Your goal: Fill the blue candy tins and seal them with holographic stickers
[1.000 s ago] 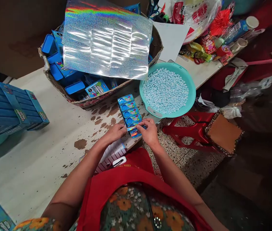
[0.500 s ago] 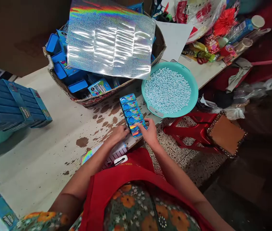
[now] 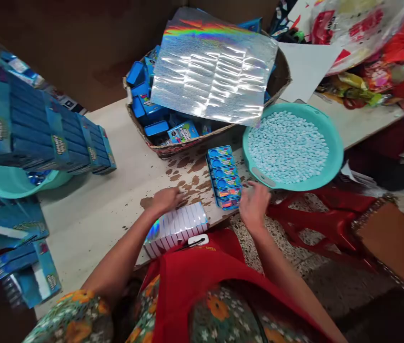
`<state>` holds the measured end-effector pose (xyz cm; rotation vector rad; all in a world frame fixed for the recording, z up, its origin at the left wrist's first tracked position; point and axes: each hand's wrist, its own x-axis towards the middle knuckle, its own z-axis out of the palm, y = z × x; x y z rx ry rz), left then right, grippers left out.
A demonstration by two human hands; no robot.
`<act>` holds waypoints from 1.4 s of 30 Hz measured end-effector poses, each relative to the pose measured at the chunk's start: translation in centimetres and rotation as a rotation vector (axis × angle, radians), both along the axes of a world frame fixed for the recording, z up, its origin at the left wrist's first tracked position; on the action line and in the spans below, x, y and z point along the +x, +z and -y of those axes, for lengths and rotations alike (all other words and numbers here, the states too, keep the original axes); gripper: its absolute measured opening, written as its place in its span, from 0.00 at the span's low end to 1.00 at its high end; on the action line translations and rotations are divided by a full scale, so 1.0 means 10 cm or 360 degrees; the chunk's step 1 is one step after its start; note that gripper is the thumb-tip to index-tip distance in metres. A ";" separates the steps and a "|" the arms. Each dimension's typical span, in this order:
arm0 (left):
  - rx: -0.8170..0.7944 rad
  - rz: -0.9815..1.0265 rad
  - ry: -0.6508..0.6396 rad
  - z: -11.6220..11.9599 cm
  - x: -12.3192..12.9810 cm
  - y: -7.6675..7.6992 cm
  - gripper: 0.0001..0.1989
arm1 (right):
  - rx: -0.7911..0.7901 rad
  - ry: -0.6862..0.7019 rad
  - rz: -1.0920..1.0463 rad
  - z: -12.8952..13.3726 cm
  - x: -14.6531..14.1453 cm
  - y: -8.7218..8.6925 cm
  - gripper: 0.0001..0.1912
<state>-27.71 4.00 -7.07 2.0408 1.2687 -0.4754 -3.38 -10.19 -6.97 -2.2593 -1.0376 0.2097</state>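
1. So, row of small blue rectangular tins with round marks on top (image 3: 225, 177): lies on the stained off-white table (image 3: 91, 214), near its front edge, between the hands; two nearest tins carry shiny rainbow strips (image 3: 229, 193)
2. Right hand (image 3: 255, 206): at the right side of the row, close to its near end, fingers bent; can't tell if they touch or grip a tin
3. Left hand (image 3: 167, 199): left of the row, over the table, just beyond the silvery striped sheet (image 3: 176, 226), fingers loosely curled, back of hand up; can't tell if anything is pinched
4. Silvery striped sheet: at the table's front edge, by the red cloth apron (image 3: 187, 271), white plastic object (image 3: 199, 239) beside it
5. Round teal plastic bowl (image 3: 336, 152): right of the row, holds many small pale-blue pieces (image 3: 289, 147)
6. Worn brown cardboard box (image 3: 173, 151): behind the row, blue tins inside, large glittery silver sheet (image 3: 216, 71) across the top
7. Long stack of blue printed packs (image 3: 34, 128): far left, second teal bowl (image 3: 4, 178) below it, partly hidden
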 end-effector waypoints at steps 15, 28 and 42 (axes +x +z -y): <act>-0.0701 0.0886 0.1723 0.83 -1.22 -0.26 0.28 | -0.0684 0.1499 -0.0201 -0.31 -1.28 -0.17 0.17; -0.0136 0.0667 0.0837 0.72 -1.03 -0.46 0.12 | -0.1031 0.1590 -0.0022 -0.27 -1.04 -0.39 0.10; -0.0474 0.0676 0.1430 0.76 -0.98 -0.43 0.09 | -0.0852 0.1961 0.0092 -0.26 -1.91 -0.15 0.19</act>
